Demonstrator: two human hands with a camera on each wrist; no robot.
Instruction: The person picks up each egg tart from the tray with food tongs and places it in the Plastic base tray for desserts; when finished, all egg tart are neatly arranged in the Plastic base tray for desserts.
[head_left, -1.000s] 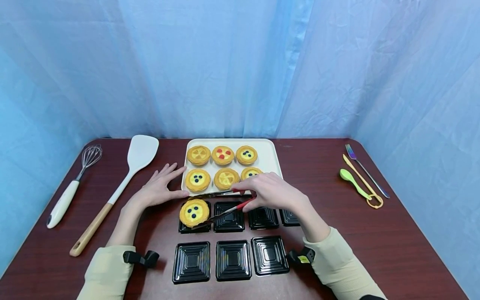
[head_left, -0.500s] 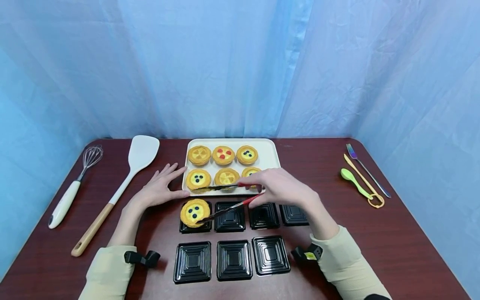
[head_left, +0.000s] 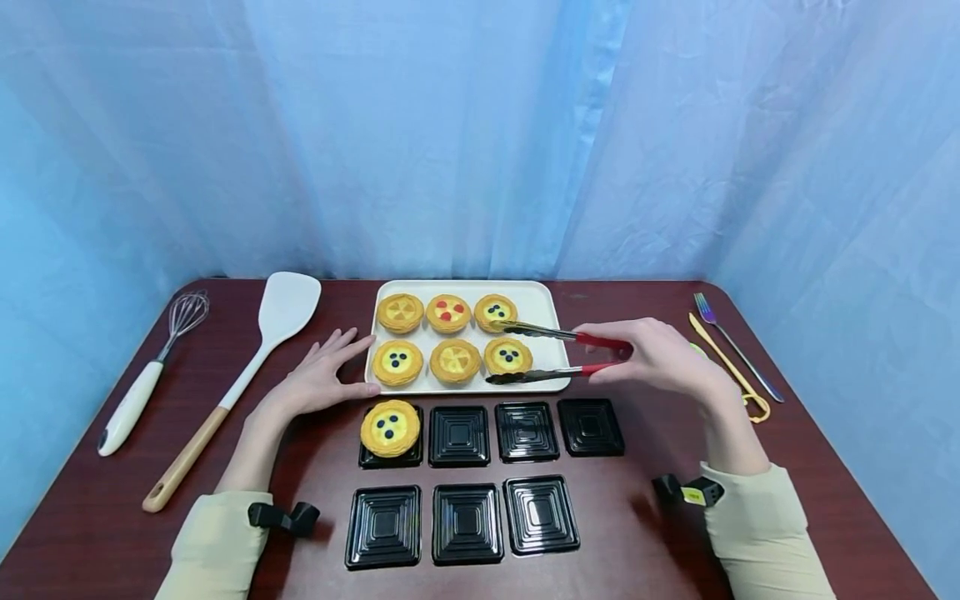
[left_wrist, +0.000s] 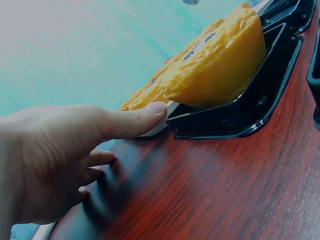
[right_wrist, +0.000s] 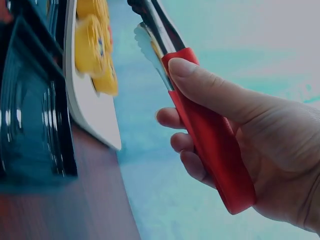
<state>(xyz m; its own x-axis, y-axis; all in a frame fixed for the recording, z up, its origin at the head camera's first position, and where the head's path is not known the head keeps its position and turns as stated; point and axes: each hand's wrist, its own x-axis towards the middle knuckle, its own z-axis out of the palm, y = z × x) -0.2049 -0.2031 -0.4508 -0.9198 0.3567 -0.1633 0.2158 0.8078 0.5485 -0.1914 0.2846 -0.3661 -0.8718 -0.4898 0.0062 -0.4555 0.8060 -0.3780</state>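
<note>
My right hand (head_left: pixel 660 354) grips red-handled tongs (right_wrist: pixel 210 145), thumb on one arm and fingers on the other. In the head view the tongs' tips stand apart over the right part of the white tray (head_left: pixel 543 312), around the front right egg tart (head_left: pixel 508 357) with dark berries. My left hand (head_left: pixel 322 379) is spread at the tray's left edge, thumb (left_wrist: pixel 150 111) at its near corner. A berry-topped tart (head_left: pixel 390 428) sits in the far left black square container (head_left: pixel 408 457), close by that thumb. Several other tarts stand in two rows on the tray.
Several black square containers (head_left: pixel 459 436) lie in two rows before the tray. At the left are a whisk (head_left: pixel 150 367) and a white spatula (head_left: pixel 262 350) with a wooden handle. A fork (head_left: pixel 738 348) and a yellow-handled utensil (head_left: pixel 727 367) lie at the right. A blue curtain (head_left: pixel 450 142) hangs behind.
The tongs opened off the tart in the far left container and moved right and back over the tray with my right hand. The left hand has stayed at the tray.
</note>
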